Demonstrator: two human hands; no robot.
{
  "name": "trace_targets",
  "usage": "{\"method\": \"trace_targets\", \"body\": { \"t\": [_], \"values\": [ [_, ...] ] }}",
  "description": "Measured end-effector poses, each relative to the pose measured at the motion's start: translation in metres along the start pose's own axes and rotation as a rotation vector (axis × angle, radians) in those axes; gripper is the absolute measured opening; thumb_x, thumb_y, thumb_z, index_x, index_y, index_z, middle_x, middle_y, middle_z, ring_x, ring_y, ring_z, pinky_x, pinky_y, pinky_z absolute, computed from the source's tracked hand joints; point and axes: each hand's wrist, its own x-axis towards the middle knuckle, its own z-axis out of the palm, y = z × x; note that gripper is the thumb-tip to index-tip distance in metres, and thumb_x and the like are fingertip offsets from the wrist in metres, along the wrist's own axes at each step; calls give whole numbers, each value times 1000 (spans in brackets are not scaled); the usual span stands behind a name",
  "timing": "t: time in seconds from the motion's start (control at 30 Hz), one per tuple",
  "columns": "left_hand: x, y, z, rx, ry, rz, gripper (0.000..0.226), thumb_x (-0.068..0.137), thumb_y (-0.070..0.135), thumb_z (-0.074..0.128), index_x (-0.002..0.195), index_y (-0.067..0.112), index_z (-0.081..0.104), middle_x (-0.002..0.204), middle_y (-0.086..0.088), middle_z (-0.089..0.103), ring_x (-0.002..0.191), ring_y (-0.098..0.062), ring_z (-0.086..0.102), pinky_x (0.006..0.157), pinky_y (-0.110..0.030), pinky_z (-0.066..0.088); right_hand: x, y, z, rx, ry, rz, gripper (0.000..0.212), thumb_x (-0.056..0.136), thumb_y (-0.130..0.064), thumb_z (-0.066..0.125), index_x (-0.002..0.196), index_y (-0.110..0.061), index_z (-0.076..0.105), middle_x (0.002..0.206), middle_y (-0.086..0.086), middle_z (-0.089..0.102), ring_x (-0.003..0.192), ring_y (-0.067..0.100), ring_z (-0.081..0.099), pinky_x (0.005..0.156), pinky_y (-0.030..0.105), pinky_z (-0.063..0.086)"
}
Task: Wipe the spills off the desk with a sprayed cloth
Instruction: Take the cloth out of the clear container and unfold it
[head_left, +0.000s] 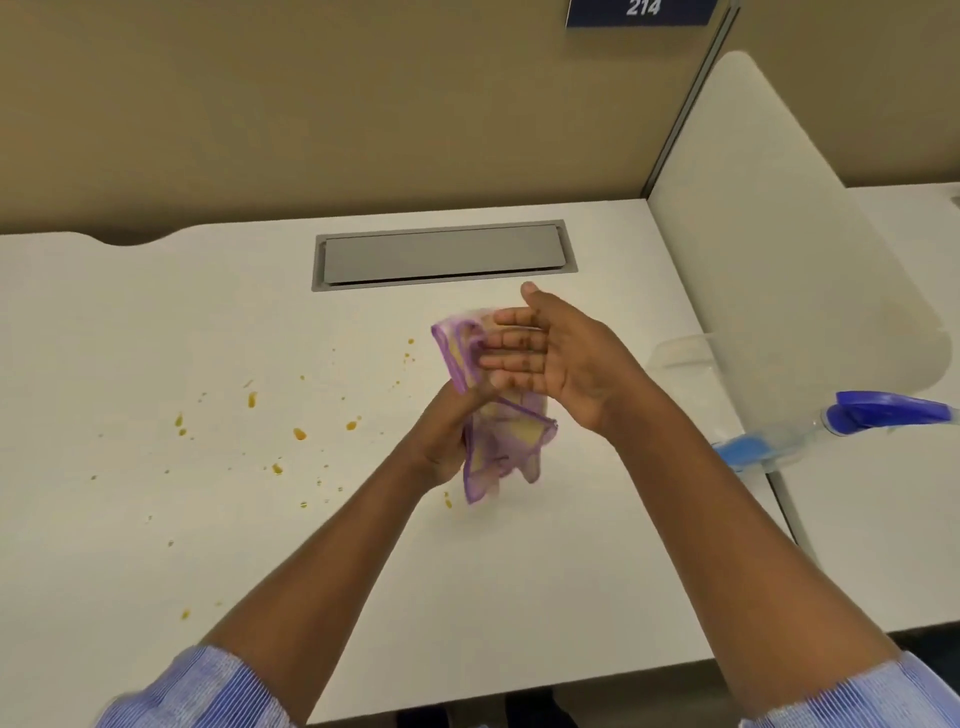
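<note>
A yellow cloth with purple edging (501, 441) hangs crumpled above the middle of the white desk (156, 322). My left hand (447, 441) grips it from below. My right hand (556, 358) lies flat against the cloth's upper part, fingers straight and together, pointing left. Orange-yellow spill drops (298, 434) are scattered over the desk to the left of my hands, with a few small ones (410, 343) near the cloth. A spray bottle with a blue trigger head (883, 410) lies on its side at the right, seen through the divider.
A grey cable-tray lid (441, 257) is set into the desk behind my hands. A frosted translucent divider (779, 234) stands along the right edge. A beige partition wall (363, 104) rises at the back, with a blue sign (641, 10) reading 214.
</note>
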Motion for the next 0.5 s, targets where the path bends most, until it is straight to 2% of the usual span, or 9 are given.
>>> {"method": "trace_targets", "body": {
  "t": [0.07, 0.17, 0.23, 0.33, 0.4, 0.5],
  "values": [
    [0, -7, -2, -318, 63, -68, 65, 88, 36, 75, 144, 8, 57, 128, -18, 68, 121, -35, 63, 107, -49, 50, 1, -5, 0, -158, 88, -55, 42, 104, -49, 55, 119, -13, 69, 114, 11, 78, 101, 28, 78, 81, 34, 66],
    [1, -10, -2, -483, 107, -103, 62, 96, 28, 57, 152, 2, 46, 129, -21, 67, 118, -36, 64, 109, -51, 48, 0, 9, -4, -638, 283, -290, 27, 99, -43, 62, 114, -22, 70, 110, -3, 75, 102, 19, 73, 92, 37, 61],
    [2, -10, -1, -521, 92, -73, 58, 100, 30, 53, 150, 2, 49, 127, -20, 69, 117, -35, 67, 107, -49, 51, -5, 32, -2, -976, 253, -404, 41, 93, -45, 69, 126, -21, 67, 119, -2, 71, 106, 19, 69, 97, 40, 57],
    [4, -7, -1, -520, 126, -52, 56, 98, 40, 55, 142, 5, 61, 132, -19, 68, 121, -33, 67, 106, -45, 53, -8, 74, 6, -1376, 191, -418, 68, 87, -55, 70, 143, -20, 55, 131, 5, 62, 116, 28, 62, 97, 41, 51],
    [7, -4, 0, -491, 132, -70, 58, 93, 47, 62, 137, 9, 67, 135, -18, 67, 123, -33, 66, 108, -45, 53, -5, 89, 8, -1471, 248, -453, 69, 88, -54, 70, 146, -21, 51, 129, 5, 62, 113, 29, 61, 94, 40, 46],
    [12, -5, -2, -468, 118, -69, 64, 88, 53, 70, 136, 10, 68, 137, -17, 67, 127, -33, 64, 110, -46, 50, -4, 96, 12, -1406, 226, -594, 54, 95, -34, 65, 146, -21, 53, 114, 6, 67, 102, 31, 63, 80, 37, 43]
  ]
}}
